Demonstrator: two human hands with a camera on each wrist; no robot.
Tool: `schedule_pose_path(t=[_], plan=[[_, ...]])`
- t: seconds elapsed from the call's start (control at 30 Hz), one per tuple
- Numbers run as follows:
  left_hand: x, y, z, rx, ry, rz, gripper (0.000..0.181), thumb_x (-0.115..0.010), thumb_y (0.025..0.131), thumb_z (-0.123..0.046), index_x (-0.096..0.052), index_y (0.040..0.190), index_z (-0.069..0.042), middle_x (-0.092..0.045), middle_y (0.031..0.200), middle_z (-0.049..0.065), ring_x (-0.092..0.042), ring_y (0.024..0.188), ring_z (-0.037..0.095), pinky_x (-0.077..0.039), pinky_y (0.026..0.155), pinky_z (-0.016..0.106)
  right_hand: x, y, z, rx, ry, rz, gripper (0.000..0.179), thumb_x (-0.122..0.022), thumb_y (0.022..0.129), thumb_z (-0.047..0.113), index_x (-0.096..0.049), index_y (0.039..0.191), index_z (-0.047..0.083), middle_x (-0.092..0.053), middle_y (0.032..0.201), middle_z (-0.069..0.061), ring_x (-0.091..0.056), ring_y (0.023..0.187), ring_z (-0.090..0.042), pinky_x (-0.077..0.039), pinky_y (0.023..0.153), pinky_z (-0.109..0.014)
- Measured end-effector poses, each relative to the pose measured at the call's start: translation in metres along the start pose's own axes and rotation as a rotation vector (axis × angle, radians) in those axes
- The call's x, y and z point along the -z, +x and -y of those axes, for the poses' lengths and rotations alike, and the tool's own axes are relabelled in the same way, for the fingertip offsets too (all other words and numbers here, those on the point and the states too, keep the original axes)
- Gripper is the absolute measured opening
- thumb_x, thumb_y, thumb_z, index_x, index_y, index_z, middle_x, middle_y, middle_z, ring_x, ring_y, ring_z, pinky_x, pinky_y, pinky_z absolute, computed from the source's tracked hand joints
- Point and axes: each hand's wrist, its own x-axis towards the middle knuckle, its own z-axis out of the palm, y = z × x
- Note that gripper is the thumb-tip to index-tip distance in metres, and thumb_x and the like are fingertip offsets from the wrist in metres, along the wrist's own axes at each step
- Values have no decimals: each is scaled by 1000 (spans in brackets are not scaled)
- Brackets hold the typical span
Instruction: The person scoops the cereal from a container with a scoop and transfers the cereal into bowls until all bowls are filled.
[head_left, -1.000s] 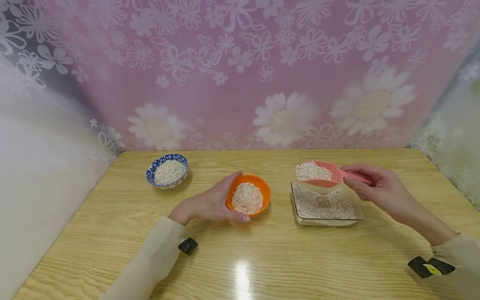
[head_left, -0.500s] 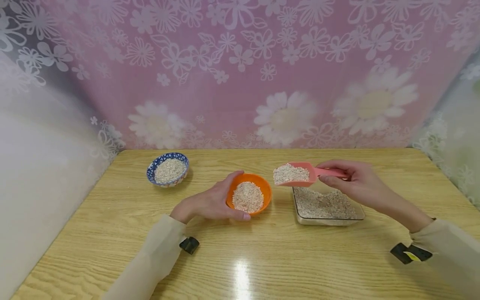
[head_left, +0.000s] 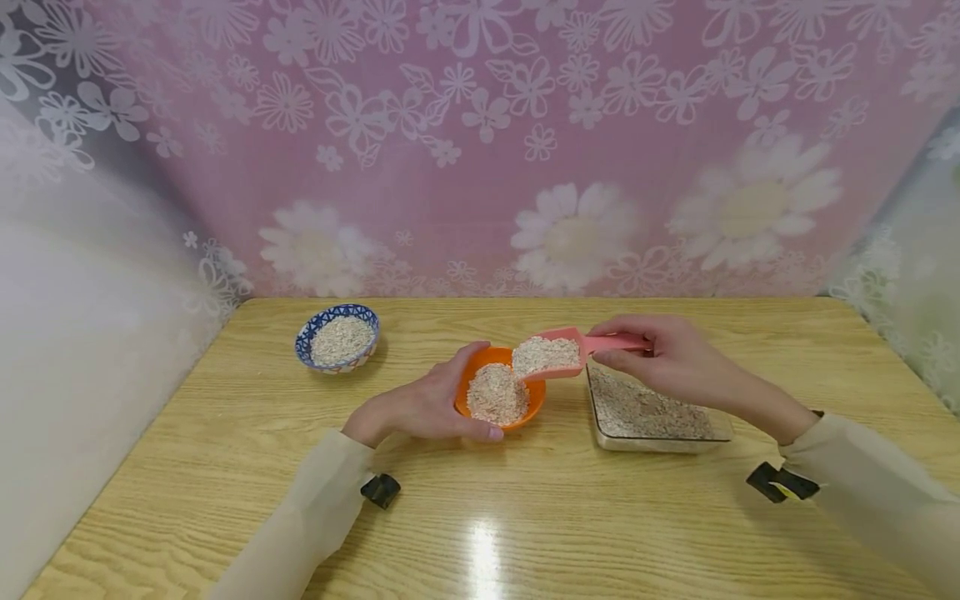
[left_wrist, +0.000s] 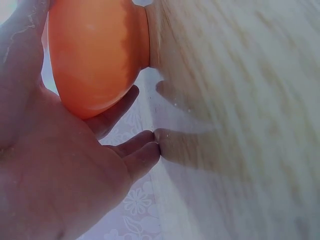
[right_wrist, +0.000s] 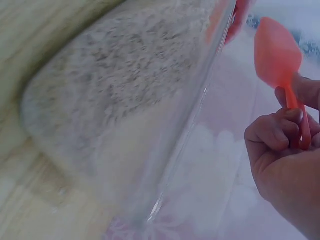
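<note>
My left hand [head_left: 431, 406] holds an orange bowl [head_left: 537, 400] by its left side, thumb at the front and fingers round the back. Pale flakes [head_left: 497, 396] like oats lie in it. In the left wrist view the bowl [left_wrist: 95, 50] stands on its foot on the table. My right hand [head_left: 671, 358] grips the handle of a pink scoop [head_left: 573, 350], heaped with the same flakes. The scoop's tip overlaps the bowl's right rim, and it is level or slightly tilted. In the right wrist view fingers and thumb wrap the handle of the scoop [right_wrist: 277, 55].
Below the right hand a clear rectangular container [head_left: 652, 444] holds more flakes, partly hidden by that hand. A blue-and-white patterned bowl [head_left: 302, 350] with flakes sits at the back left. A flowered pink curtain [head_left: 465, 208] hangs behind the wooden table [head_left: 570, 533].
My right hand has carried the loaded scoop left, from above the clear container to the orange bowl's rim. The left hand and bowl have stayed in place.
</note>
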Motion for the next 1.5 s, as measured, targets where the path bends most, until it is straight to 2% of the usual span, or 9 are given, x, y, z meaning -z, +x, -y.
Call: schedule_pose_path(t=[0.27, 0.43, 0.63, 0.73, 0.83, 1.1, 1.27, 1.4, 1.5], plan=[[0, 0, 0, -6, -6, -7, 116, -82, 79, -57, -9, 164, -31, -34, 162, 4, -36, 146, 28, -36, 118, 55, -14, 16, 12, 216, -128, 5, 18, -73, 95, 16, -75, 114, 14, -71, 90, 5, -50, 66, -6, -44, 62, -24], [0, 0, 0, -4, -3, -4, 117, -82, 79, -59, -7, 165, -31, -33, 163, 3, -34, 149, 27, -36, 118, 56, -16, 19, 16, 278, -194, 4, 17, -74, 94, 13, -75, 111, 10, -72, 92, 3, -50, 68, -6, -45, 62, -24], [1, 0, 0, 18, 1, 0, 119, -81, 78, -61, -5, 165, -33, -29, 166, 2, -30, 152, 27, -33, 120, 56, -19, 24, 20, 380, -350, -38, 17, -75, 93, 15, -75, 109, 9, -74, 96, 0, -53, 71, -6, -47, 64, -26], [1, 0, 0, 25, 10, -3, 118, -82, 78, -61, -6, 165, -33, -30, 165, 3, -32, 151, 27, -34, 119, 55, -23, 26, 23, 383, -379, -21, 18, -74, 94, 18, -75, 110, 9, -74, 98, -1, -56, 74, -8, -48, 65, -28], [1, 0, 0, 20, 11, -4, 117, -82, 77, -61, -8, 164, -32, -33, 163, 3, -34, 149, 27, -36, 118, 55, -28, 28, 27, 388, -360, 7, 18, -72, 96, 21, -76, 110, 10, -74, 99, 0, -59, 77, -8, -49, 67, -27], [0, 1, -1, 10, 5, -7, 118, -82, 77, -60, -8, 164, -31, -36, 160, 3, -36, 147, 27, -37, 117, 56, -28, 30, 34, 427, -325, 53, 16, -72, 96, 18, -77, 110, 11, -70, 93, 3, -54, 74, -5, -48, 65, -24], [0, 1, -1, 8, -4, -8, 117, -83, 78, -58, -9, 164, -31, -36, 161, 5, -36, 147, 28, -36, 117, 56, -15, 25, 42, 471, -439, 7, 15, -73, 93, 10, -76, 107, 15, -59, 80, 6, -44, 63, -4, -38, 56, -21], [0, 0, -2, 5, -14, -12, 117, -83, 78, -57, -9, 164, -30, -37, 160, 3, -37, 147, 25, -36, 118, 55, -8, 21, 49, 577, -587, -60, 18, -77, 87, 6, -73, 100, 17, -43, 70, 4, -28, 57, -5, -24, 50, -20], [0, 0, -2, 8, -10, -12, 117, -83, 78, -56, -9, 165, -30, -37, 159, 3, -37, 146, 26, -36, 117, 55, -5, 18, 53, 652, -669, -102, 19, -78, 84, 5, -71, 98, 16, -39, 69, 2, -24, 57, -8, -19, 49, -20]])
